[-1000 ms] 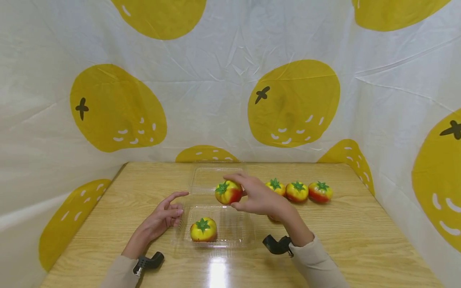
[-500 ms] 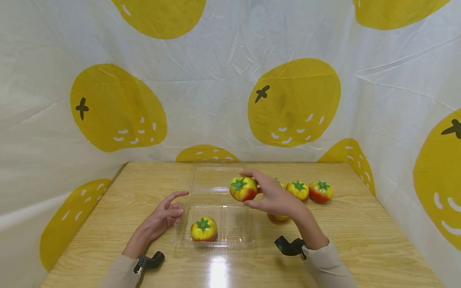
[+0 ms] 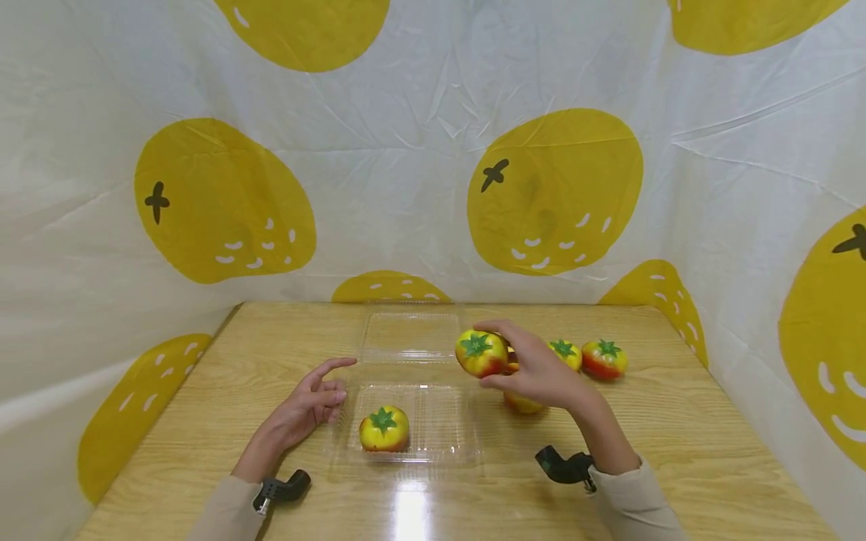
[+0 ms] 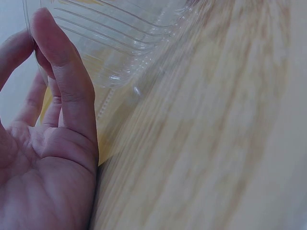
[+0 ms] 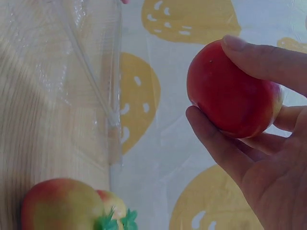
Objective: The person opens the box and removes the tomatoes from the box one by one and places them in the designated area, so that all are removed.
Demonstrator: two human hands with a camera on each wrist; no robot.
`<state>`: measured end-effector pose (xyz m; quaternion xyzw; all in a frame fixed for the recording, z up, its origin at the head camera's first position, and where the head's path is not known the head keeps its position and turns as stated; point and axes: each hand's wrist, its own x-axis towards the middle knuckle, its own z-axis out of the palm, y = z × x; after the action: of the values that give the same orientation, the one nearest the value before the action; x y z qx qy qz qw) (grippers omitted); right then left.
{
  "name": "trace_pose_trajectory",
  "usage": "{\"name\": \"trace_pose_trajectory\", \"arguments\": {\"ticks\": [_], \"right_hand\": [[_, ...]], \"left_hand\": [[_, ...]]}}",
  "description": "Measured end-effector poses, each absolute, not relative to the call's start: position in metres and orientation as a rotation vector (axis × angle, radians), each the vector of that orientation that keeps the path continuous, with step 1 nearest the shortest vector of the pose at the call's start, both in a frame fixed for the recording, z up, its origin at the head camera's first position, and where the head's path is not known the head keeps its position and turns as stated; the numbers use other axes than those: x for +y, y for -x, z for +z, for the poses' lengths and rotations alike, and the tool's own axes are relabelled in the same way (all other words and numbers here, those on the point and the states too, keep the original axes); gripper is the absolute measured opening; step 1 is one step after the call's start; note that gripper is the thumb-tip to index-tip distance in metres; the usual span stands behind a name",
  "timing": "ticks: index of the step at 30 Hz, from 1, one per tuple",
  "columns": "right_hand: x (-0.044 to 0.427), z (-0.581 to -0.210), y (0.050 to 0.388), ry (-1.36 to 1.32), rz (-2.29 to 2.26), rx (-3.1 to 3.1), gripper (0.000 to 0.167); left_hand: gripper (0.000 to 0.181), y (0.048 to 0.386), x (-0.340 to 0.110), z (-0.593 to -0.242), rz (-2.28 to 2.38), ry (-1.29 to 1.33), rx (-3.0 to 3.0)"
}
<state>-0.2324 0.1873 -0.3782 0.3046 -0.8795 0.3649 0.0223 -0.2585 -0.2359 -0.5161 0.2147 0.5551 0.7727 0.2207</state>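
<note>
A yellow-and-red toy tomato point(image 3: 481, 353) with a green star-shaped top is held between thumb and fingers of my right hand point(image 3: 534, 368). It hangs above the table, just right of an open clear plastic clamshell container point(image 3: 436, 428). The right wrist view shows the red underside of this tomato point(image 5: 230, 91). In the container's front left part sits another toy tomato point(image 3: 384, 430). My left hand point(image 3: 307, 409) is at the container's left edge, index finger extended. In the left wrist view, the thumb and a finger of this hand point(image 4: 53, 115) pinch the clear rim.
Right of the container are more toy tomatoes, partly hidden by my right hand: one in front point(image 3: 524, 403), others behind, and one at the far right point(image 3: 604, 359). The container's lid point(image 3: 413, 334) lies open toward the back. A fruit-print cloth point(image 3: 386, 188) hangs behind the wooden table point(image 3: 676, 451).
My right hand has moved right with the toy tomato, from over the container toward the tomatoes on the table. My left hand has stayed in place.
</note>
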Motion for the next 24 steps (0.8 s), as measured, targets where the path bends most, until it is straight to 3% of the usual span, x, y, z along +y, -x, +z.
{"name": "trace_pose_trajectory", "arguments": {"ticks": [24], "right_hand": [[0.241, -0.391, 0.228, -0.771, 1.132, -2.745, 0.073]], "left_hand": [[0.056, 0.258, -0.235, -0.516, 2.141, -0.587, 1.544]]}}
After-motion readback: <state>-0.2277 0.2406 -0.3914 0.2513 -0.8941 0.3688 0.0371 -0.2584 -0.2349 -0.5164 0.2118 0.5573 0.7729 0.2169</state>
